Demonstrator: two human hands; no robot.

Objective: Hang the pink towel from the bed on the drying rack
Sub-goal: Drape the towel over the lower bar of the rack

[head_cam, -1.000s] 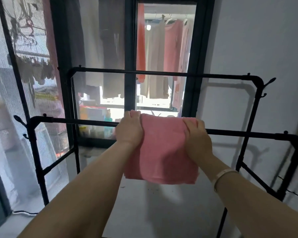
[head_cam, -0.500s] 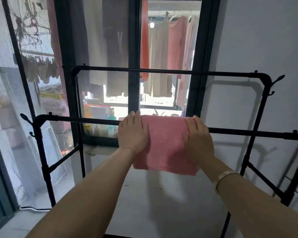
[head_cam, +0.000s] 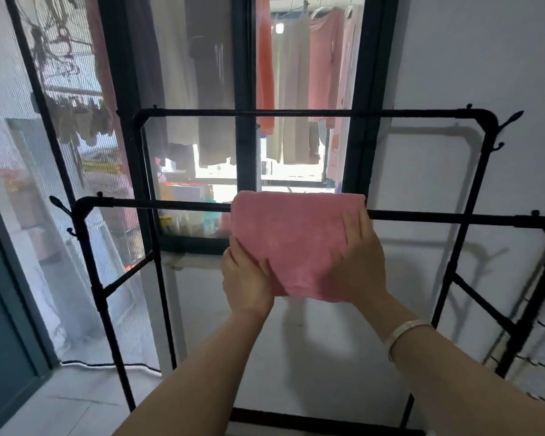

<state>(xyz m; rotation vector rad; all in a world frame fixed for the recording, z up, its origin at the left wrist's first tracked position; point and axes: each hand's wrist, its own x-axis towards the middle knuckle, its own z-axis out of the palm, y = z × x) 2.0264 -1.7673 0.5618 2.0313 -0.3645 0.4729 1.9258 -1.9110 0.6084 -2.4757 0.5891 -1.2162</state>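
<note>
No writing or brand can be read anywhere. The pink towel [head_cam: 291, 234] hangs folded over the near bar of the black drying rack [head_cam: 158, 205]. Half a second ago both hands lay on top at the bar; now they are lower, at the towel's bottom edge. The left hand [head_cam: 247, 280] grips the lower left corner, and the right hand [head_cam: 361, 265] lies flat with straight fingers on the lower right part. Bare bar runs to either side of the hands. A bracelet [head_cam: 403, 333] circles the right wrist.
</note>
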